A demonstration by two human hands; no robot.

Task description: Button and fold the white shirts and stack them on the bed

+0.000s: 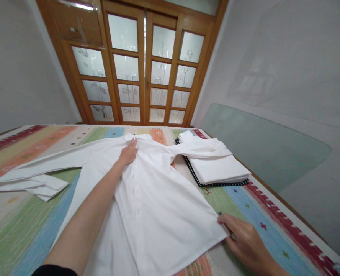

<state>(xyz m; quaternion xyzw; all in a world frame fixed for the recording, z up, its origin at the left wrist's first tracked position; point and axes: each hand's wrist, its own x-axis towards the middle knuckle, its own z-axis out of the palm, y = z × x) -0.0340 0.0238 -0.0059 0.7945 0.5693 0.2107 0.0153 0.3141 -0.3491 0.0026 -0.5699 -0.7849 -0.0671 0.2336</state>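
A white long-sleeved button-front shirt [164,195] lies spread front up, collar at the far end. My left hand [129,152] rests on it just below the collar, fingers stretched out along the button placket. At the lower right corner of the hem, my right hand [241,234] pinches the fabric between thumb and fingers, drawing that edge outward. The left sleeve in view is bent back at its cuff. The other sleeve reaches across a stack of folded white clothes [218,168], with a black striped piece at the bottom.
Under everything is a colourful striped, patterned cover [23,222]. Wooden doors with frosted panes [126,67] stand beyond the far edge. A frosted glass panel [259,142] leans along the right wall [290,61].
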